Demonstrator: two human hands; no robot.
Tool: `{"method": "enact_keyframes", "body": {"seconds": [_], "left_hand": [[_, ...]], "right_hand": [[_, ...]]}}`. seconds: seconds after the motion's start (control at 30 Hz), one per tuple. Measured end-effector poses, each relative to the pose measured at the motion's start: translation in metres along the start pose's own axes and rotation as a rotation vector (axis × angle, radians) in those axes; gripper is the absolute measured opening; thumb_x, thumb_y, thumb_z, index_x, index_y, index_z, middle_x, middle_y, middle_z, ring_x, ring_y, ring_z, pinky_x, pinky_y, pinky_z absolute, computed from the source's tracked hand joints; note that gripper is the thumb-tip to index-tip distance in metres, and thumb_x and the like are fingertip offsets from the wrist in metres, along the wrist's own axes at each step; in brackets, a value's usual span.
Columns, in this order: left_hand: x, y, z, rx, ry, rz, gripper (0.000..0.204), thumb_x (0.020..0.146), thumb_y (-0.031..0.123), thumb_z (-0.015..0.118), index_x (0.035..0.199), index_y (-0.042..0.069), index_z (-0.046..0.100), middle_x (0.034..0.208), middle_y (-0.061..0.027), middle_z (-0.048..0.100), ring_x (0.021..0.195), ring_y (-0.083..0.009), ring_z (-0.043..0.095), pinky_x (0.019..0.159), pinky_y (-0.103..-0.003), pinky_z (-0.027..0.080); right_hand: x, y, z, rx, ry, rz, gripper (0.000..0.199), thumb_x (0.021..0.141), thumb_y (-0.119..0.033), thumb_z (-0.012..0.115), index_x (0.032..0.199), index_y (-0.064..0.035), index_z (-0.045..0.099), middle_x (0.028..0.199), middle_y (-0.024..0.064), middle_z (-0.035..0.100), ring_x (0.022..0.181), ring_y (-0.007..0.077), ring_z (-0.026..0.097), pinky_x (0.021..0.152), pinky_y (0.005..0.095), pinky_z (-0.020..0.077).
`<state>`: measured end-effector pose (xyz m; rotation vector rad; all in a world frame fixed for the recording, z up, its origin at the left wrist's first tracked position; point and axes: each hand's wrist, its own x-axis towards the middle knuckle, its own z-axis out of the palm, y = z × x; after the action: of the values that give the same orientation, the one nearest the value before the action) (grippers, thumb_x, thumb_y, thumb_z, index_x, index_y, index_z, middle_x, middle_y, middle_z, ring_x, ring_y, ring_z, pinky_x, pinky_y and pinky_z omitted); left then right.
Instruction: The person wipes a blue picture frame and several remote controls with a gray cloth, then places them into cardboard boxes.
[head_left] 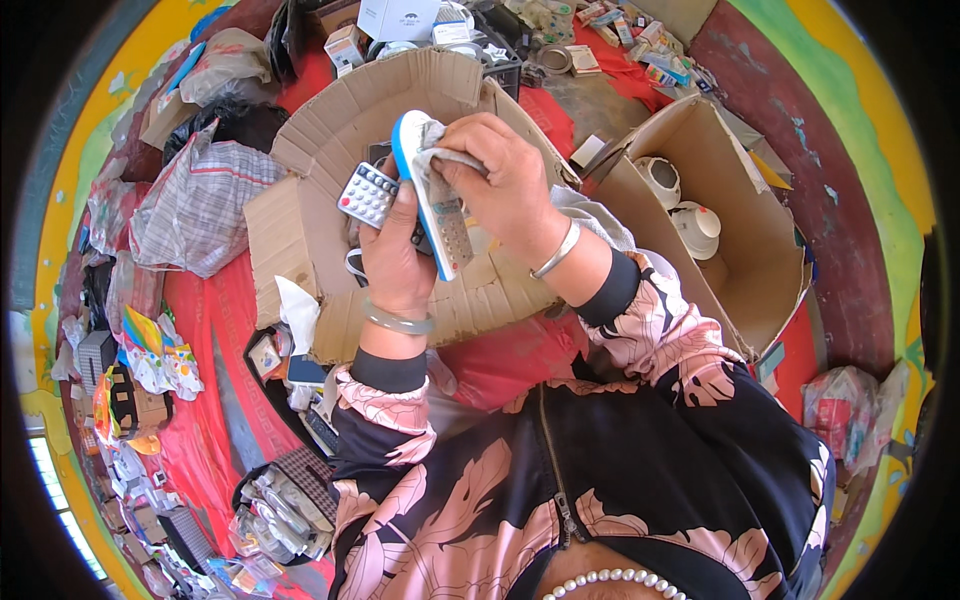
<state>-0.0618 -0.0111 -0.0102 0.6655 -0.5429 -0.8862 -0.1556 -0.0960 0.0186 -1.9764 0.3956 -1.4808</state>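
My left hand [398,262] is closed around a long remote control [455,238], white with a blue edge, tilted upright above an open cardboard box [280,230]. A small white keypad remote [368,194] with grey buttons and one red button lies beside my left fingers; whether they grip it too I cannot tell. My right hand [505,180] pinches a limp greyish piece [425,168], cloth or plastic film, lying against the remote's upper part. The remote's top face is partly covered by it. Inside the box, behind my left hand, dark items are mostly hidden.
A second cardboard box [745,250] at the right holds white round fixtures [697,230]. Checked bags [205,205] and red sheeting [205,320] lie at the left. A patterned container of wrapped items [285,510] stands at the lower left. Small boxes and clutter fill the far side.
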Motion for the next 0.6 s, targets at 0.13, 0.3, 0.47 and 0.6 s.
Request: {"method": "enact_keyframes", "body": {"seconds": [0.13,0.3,0.47,0.6], "left_hand": [[0.0,0.004,-0.001,0.012,-0.008,0.005,0.04,0.089,0.015,0.057,0.125,0.002,0.047,0.115,-0.0075,0.057,0.104,-0.0182,0.055,0.091,-0.034,0.044],[-0.002,-0.009,-0.01,0.027,0.003,-0.002,0.034,0.09,0.02,0.057,0.118,0.004,0.052,0.109,-0.0076,0.059,0.099,-0.0198,0.058,0.084,-0.035,0.049],[-0.002,0.011,-0.002,-0.098,-0.085,-0.115,0.048,0.087,0.033,0.058,0.123,0.001,0.049,0.111,-0.0161,0.06,0.091,-0.0258,0.062,0.077,-0.037,0.052],[-0.002,0.009,-0.007,-0.108,-0.069,-0.184,0.046,0.088,0.033,0.056,0.122,0.001,0.049,0.11,-0.0145,0.06,0.091,-0.0254,0.062,0.075,-0.037,0.053]], "right_hand": [[-0.002,-0.004,-0.001,-0.032,-0.031,0.037,0.013,0.072,0.003,0.063,0.083,-0.0027,0.06,0.081,0.0119,0.058,0.076,0.0304,0.058,0.067,0.0351,0.0483],[-0.002,-0.015,0.002,-0.075,-0.072,-0.175,0.019,0.068,0.005,0.059,0.085,-0.0033,0.06,0.081,0.0137,0.058,0.081,0.0322,0.057,0.069,0.0377,0.048],[0.012,0.027,-0.021,-0.18,-0.009,0.074,0.018,0.072,0.003,0.062,0.089,-0.0027,0.061,0.08,0.0086,0.059,0.075,0.0233,0.059,0.066,0.0317,0.0484],[0.018,0.01,-0.026,0.051,0.07,0.231,0.012,0.079,0.001,0.062,0.091,-0.0024,0.062,0.08,0.0018,0.062,0.073,0.0063,0.057,0.063,0.0231,0.0477]]}}
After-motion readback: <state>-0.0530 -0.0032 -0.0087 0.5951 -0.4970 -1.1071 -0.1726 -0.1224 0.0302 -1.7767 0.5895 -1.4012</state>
